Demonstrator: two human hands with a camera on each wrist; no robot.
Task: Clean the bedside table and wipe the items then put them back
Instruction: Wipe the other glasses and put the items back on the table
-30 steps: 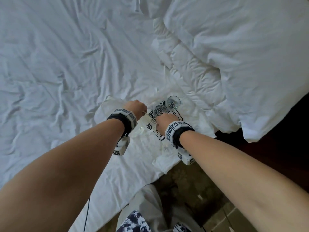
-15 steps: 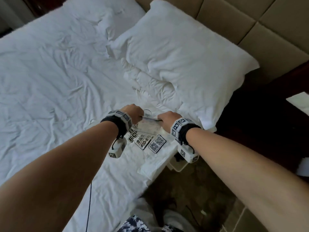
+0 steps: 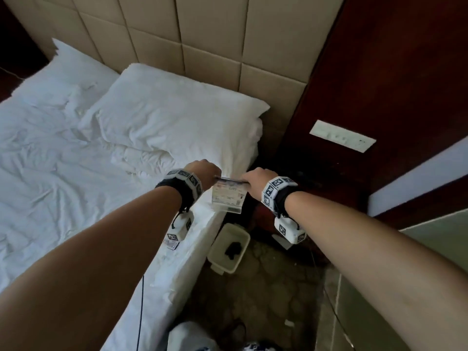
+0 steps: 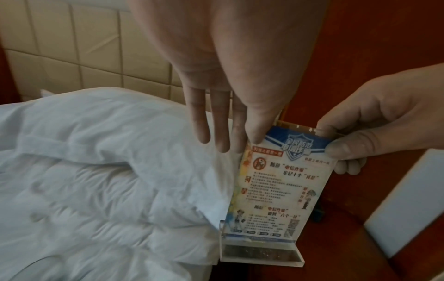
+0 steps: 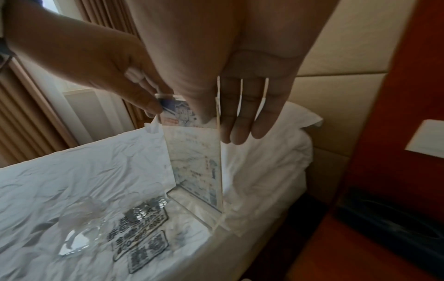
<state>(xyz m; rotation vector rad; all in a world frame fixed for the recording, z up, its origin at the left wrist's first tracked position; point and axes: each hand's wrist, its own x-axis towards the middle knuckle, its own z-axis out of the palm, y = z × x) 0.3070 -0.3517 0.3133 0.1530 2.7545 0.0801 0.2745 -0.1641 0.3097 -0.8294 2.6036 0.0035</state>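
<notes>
A clear acrylic sign stand (image 3: 228, 196) with a printed card hangs upright in the air, just off the bed's right edge. My left hand (image 4: 245, 146) pinches its top left corner. My right hand (image 5: 216, 123) pinches the top right corner, thumb in front and fingers behind the pane. The stand's base (image 4: 261, 252) points down. The dark wooden bedside table (image 3: 319, 178) lies to the right, mostly in shadow. On the sheet stay clear drinking glasses (image 5: 79, 228) and a flat card with QR codes (image 5: 141, 233).
A white pillow (image 3: 177, 122) and crumpled duvet lie by the padded headboard (image 3: 215, 34). A white waste bin (image 3: 229, 247) stands on the floor between bed and table. A white switch plate (image 3: 342, 135) is set in the wood wall panel.
Both hands have lifted the sign stand off the sheet and carried it right, past the bed's edge. The head view has swung from the bed up towards the headboard and bedside table.
</notes>
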